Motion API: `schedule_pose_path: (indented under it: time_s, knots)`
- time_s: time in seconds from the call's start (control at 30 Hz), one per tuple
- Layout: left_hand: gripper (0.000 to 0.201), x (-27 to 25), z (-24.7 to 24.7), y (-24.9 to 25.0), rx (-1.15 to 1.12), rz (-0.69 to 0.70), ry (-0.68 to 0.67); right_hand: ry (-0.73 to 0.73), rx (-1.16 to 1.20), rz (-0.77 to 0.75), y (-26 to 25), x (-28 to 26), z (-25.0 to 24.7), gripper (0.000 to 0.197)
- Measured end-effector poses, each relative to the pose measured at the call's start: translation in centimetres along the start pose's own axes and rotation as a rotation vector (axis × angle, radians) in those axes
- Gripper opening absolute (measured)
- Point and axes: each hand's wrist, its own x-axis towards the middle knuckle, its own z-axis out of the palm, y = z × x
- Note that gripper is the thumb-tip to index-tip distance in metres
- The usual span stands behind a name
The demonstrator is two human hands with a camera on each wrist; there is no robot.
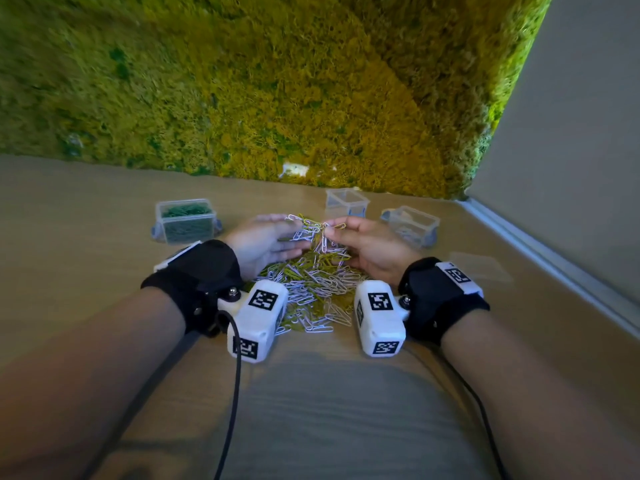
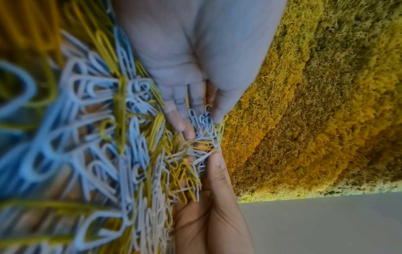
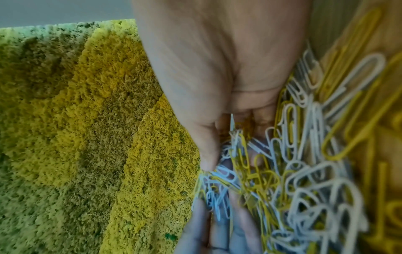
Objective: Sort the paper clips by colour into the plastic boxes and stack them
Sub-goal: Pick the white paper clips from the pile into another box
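The right hand (image 1: 367, 251) is pinching a tangled clump of clips (image 1: 317, 230) between thumb and curled fingers, lifting it just above the heap; the left hand (image 1: 263, 242) is lying beside it with fingers straight and loosely together, palm turned toward the clump, its fingertips touching the hanging clips without closing on them. The clump is showing white and yellow wire loops hooked into one another, thin and glossy, some dangling down toward the pile of paper clips (image 1: 311, 292) that is spreading on the wooden table (image 1: 86, 265) between the two wrists; the pile is mixing the same two colours.

Further out, a clear plastic box of green clips (image 1: 186, 220) is standing to the left of the hands, lid off; two more clear boxes are standing to the right, the far box (image 1: 346, 201) behind the near box (image 1: 410, 225), and what lies inside them is too faint to tell; a flat clear lid (image 1: 479, 266) is lying near the right wrist. A mossy green-yellow wall (image 1: 277, 81) is rising behind the table.

The boxes are appearing in the head view only. The left wrist view is showing the right hand's thumb (image 2: 214, 165) pressing the clips against its fingers, with the left hand's straight fingers (image 2: 178, 110) just above; the right wrist view is showing the same tangle (image 3: 250, 180) from the other side, blurred close by.
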Motion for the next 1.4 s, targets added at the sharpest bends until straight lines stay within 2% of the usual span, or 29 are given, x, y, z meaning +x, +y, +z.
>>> schedule_pose_path:
  time_s: [0.2, 0.4, 0.57, 0.7, 0.83, 0.9, 1.0, 1.13, 1.4]
  knots:
    - [0.014, -0.19, -0.18, 0.06, 0.012, 0.065, -0.023, -0.013, 0.172, -0.053, -0.28, -0.17, 0.09, 0.014]
    - [0.012, -0.17, -0.21, 0.14, 0.038, 0.060, -0.111, 0.037, 0.111, -0.101, -0.37, -0.11, -0.18, 0.008]
    - [0.010, -0.37, 0.06, 0.03, 0.036, 0.079, -0.104, 0.076, 0.115, -0.077, -0.20, -0.01, -0.03, 0.003]
    - [0.006, -0.53, 0.22, 0.12, -0.007, 0.069, -0.104, 0.045, 0.155, -0.074, -0.17, -0.04, 0.15, 0.012]
    - [0.012, -0.50, 0.19, 0.15, -0.065, 0.032, -0.083, 0.021, 0.250, -0.004, -0.33, 0.01, -0.05, 0.018]
    - [0.019, -0.54, 0.14, 0.18, -0.037, 0.032, -0.099, -0.011, 0.299, 0.008, -0.43, -0.01, -0.12, 0.017]
    - [0.021, -0.71, 0.17, 0.25, -0.023, 0.032, -0.100, -0.048, 0.363, 0.019, -0.67, -0.15, -0.05, 0.026]
    - [0.019, -0.63, 0.12, 0.17, -0.004, 0.051, -0.088, -0.063, 0.360, -0.016, -0.78, -0.27, -0.01, 0.037]
    - [0.021, -0.39, -0.19, -0.08, -0.023, 0.053, -0.110, 0.007, 0.330, -0.090, -0.53, -0.20, 0.06, 0.039]
